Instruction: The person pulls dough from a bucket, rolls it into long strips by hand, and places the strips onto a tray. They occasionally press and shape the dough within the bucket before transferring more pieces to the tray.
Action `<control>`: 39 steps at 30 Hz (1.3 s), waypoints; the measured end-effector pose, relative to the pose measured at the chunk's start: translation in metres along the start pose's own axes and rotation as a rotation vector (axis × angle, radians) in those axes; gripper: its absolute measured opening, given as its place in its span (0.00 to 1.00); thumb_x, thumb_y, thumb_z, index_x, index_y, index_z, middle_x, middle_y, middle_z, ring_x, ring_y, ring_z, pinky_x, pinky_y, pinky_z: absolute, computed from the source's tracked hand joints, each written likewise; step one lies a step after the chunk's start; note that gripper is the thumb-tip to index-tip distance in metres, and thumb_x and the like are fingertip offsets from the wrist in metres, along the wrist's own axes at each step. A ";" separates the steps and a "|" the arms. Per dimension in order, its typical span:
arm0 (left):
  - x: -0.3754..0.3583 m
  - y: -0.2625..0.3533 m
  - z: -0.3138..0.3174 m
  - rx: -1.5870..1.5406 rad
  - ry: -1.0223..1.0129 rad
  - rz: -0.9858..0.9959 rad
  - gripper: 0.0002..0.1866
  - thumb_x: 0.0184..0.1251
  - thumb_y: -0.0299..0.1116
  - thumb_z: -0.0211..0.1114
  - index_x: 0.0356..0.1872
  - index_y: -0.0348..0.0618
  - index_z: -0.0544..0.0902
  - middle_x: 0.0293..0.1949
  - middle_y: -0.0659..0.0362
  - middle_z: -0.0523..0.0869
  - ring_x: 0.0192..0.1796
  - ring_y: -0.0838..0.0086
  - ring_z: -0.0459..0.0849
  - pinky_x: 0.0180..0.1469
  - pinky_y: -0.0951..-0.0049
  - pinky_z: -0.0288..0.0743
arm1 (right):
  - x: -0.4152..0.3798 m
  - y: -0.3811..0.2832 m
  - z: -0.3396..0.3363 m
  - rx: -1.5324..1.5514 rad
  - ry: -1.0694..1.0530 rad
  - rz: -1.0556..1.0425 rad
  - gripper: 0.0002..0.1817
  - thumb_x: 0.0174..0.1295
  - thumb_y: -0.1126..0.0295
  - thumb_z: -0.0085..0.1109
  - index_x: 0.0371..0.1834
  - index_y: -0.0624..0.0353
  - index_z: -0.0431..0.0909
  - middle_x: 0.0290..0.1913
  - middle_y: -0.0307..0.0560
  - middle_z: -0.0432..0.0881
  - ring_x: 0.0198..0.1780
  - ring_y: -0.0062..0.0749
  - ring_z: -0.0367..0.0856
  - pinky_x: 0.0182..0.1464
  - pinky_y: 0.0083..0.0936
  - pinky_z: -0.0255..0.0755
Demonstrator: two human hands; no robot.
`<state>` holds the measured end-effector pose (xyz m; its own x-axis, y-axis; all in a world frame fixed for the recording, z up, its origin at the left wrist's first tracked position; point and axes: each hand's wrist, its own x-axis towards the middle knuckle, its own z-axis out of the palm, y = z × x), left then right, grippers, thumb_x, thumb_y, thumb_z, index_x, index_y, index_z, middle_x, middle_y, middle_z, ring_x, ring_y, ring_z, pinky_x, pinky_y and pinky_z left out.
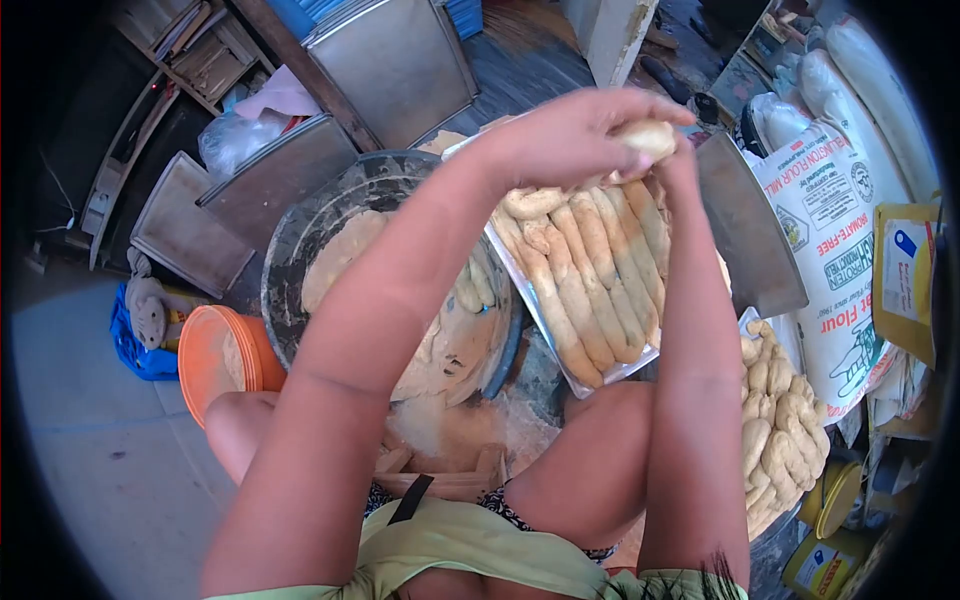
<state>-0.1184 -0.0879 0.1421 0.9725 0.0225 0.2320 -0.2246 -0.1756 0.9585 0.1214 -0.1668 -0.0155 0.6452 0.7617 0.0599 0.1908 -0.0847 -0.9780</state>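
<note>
Both my hands meet over a metal tray lined with several long dough rolls. My left hand is curled over a pale lump of dough. My right hand comes up from below and is mostly hidden behind the left hand and the dough, gripping the same lump. A large round basin with a mass of dough in it sits to the left of the tray.
A second tray heaped with shaped dough pieces lies at the right. A flour sack leans beyond it. An orange bucket stands at the left, metal trays at the back, and my knees are below.
</note>
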 end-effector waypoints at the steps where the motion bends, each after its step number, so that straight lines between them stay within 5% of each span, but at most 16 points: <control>1: -0.008 -0.013 0.002 0.211 0.051 -0.065 0.26 0.58 0.26 0.58 0.61 0.44 0.70 0.55 0.58 0.76 0.48 0.76 0.76 0.50 0.75 0.70 | 0.002 0.009 -0.011 0.113 0.161 0.076 0.18 0.59 0.74 0.52 0.54 0.61 0.70 0.49 0.48 0.75 0.47 0.36 0.78 0.40 0.31 0.75; 4: -0.040 -0.093 0.018 0.656 0.127 -0.333 0.25 0.58 0.27 0.59 0.59 0.47 0.72 0.56 0.53 0.76 0.52 0.65 0.76 0.54 0.66 0.69 | -0.010 0.033 -0.030 0.358 0.323 0.212 0.15 0.62 0.80 0.43 0.52 0.62 0.71 0.48 0.49 0.76 0.47 0.37 0.79 0.45 0.30 0.77; 6: -0.067 -0.147 0.035 1.049 0.159 -0.261 0.24 0.55 0.27 0.60 0.57 0.47 0.74 0.56 0.51 0.76 0.53 0.61 0.74 0.55 0.63 0.68 | -0.010 0.049 -0.045 0.483 0.281 0.255 0.16 0.62 0.80 0.42 0.53 0.64 0.70 0.51 0.51 0.75 0.50 0.38 0.77 0.52 0.33 0.74; 8: -0.084 -0.161 0.051 1.070 0.307 -0.171 0.22 0.55 0.27 0.60 0.54 0.47 0.76 0.54 0.52 0.77 0.53 0.61 0.74 0.55 0.64 0.67 | -0.022 0.028 -0.056 0.827 0.195 0.408 0.16 0.62 0.80 0.45 0.54 0.66 0.69 0.52 0.52 0.74 0.54 0.39 0.74 0.56 0.34 0.71; 10: -0.090 -0.164 0.056 1.083 0.455 -0.085 0.21 0.54 0.27 0.60 0.52 0.46 0.77 0.52 0.52 0.78 0.53 0.61 0.73 0.55 0.64 0.67 | -0.020 0.022 -0.047 0.790 0.207 0.452 0.18 0.62 0.79 0.47 0.56 0.66 0.68 0.54 0.53 0.74 0.56 0.38 0.73 0.59 0.33 0.69; 14: -0.090 -0.155 0.040 1.009 0.510 -0.262 0.16 0.54 0.29 0.61 0.46 0.47 0.80 0.47 0.55 0.78 0.54 0.61 0.72 0.57 0.64 0.62 | -0.017 0.031 -0.021 0.554 -0.057 0.217 0.23 0.59 0.73 0.56 0.58 0.64 0.67 0.53 0.53 0.75 0.54 0.34 0.74 0.57 0.30 0.70; 16: -0.093 -0.151 0.038 1.019 0.515 -0.314 0.15 0.54 0.31 0.61 0.45 0.47 0.81 0.47 0.55 0.77 0.55 0.59 0.70 0.59 0.63 0.60 | -0.016 0.012 -0.006 -0.227 0.104 0.088 0.24 0.60 0.68 0.56 0.59 0.61 0.68 0.55 0.52 0.74 0.57 0.38 0.72 0.58 0.34 0.66; 17: -0.097 -0.150 0.040 1.029 0.558 -0.215 0.15 0.54 0.32 0.62 0.45 0.48 0.81 0.50 0.54 0.75 0.57 0.58 0.68 0.60 0.63 0.58 | -0.018 -0.002 0.001 -0.943 0.196 0.034 0.25 0.62 0.64 0.52 0.63 0.57 0.65 0.60 0.52 0.70 0.64 0.42 0.65 0.63 0.40 0.59; 20: -0.128 -0.151 0.044 1.051 0.640 -0.173 0.20 0.55 0.36 0.62 0.50 0.46 0.77 0.57 0.51 0.67 0.61 0.55 0.63 0.64 0.59 0.53 | -0.005 0.028 0.012 -0.744 0.334 -0.339 0.29 0.63 0.57 0.48 0.66 0.56 0.61 0.65 0.53 0.64 0.68 0.46 0.57 0.67 0.45 0.50; 24: -0.233 -0.231 0.032 0.719 1.369 -0.445 0.25 0.58 0.36 0.61 0.56 0.37 0.70 0.58 0.44 0.66 0.61 0.51 0.62 0.65 0.56 0.52 | -0.019 0.024 0.047 -1.279 0.277 -0.211 0.38 0.64 0.41 0.34 0.70 0.57 0.51 0.72 0.55 0.50 0.73 0.49 0.44 0.70 0.53 0.34; 26: -0.317 -0.295 0.034 0.659 1.592 -0.820 0.26 0.61 0.40 0.60 0.56 0.34 0.69 0.58 0.41 0.66 0.62 0.51 0.63 0.65 0.60 0.55 | -0.018 0.026 0.056 -1.279 0.273 -0.168 0.41 0.63 0.38 0.31 0.71 0.58 0.47 0.72 0.57 0.47 0.74 0.47 0.41 0.69 0.56 0.29; 28: -0.421 -0.388 0.046 0.146 1.944 -1.092 0.30 0.60 0.43 0.60 0.58 0.32 0.67 0.58 0.40 0.67 0.62 0.51 0.65 0.64 0.61 0.59 | -0.023 0.020 0.063 -1.360 0.222 -0.181 0.42 0.63 0.38 0.32 0.71 0.59 0.47 0.72 0.58 0.47 0.74 0.47 0.41 0.69 0.55 0.30; 30: -0.433 -0.326 0.062 0.140 1.704 -1.639 0.35 0.59 0.46 0.60 0.60 0.30 0.64 0.59 0.41 0.67 0.61 0.53 0.68 0.63 0.60 0.62 | -0.025 0.020 0.065 -1.417 0.212 -0.187 0.40 0.64 0.40 0.33 0.71 0.58 0.47 0.72 0.56 0.48 0.74 0.46 0.43 0.70 0.54 0.32; 33: -0.557 -0.458 0.108 0.274 1.453 -1.791 0.35 0.58 0.45 0.59 0.62 0.33 0.63 0.57 0.40 0.70 0.60 0.51 0.70 0.60 0.57 0.65 | -0.021 0.030 0.064 -1.360 0.239 -0.390 0.35 0.65 0.44 0.37 0.70 0.53 0.52 0.71 0.50 0.52 0.73 0.42 0.48 0.69 0.54 0.36; 36: -0.470 -0.361 0.118 0.611 1.162 -1.928 0.28 0.63 0.32 0.53 0.63 0.31 0.58 0.50 0.46 0.78 0.55 0.62 0.76 0.54 0.66 0.71 | -0.017 0.026 0.065 -1.374 0.166 -0.303 0.33 0.65 0.44 0.38 0.68 0.53 0.57 0.70 0.50 0.56 0.72 0.41 0.51 0.69 0.54 0.37; 39: -0.464 -0.359 0.120 0.683 0.930 -2.054 0.27 0.64 0.34 0.51 0.63 0.37 0.59 0.52 0.50 0.78 0.57 0.62 0.75 0.56 0.66 0.69 | -0.015 0.024 0.065 -1.371 0.167 -0.309 0.33 0.64 0.44 0.40 0.67 0.52 0.60 0.69 0.51 0.58 0.71 0.41 0.53 0.69 0.54 0.39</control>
<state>-0.4815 -0.1537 -0.3293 -0.4973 0.7609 -0.4168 0.8650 0.4716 -0.1711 0.0681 -0.1381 -0.0533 0.5064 0.7882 0.3497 0.8326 -0.5525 0.0396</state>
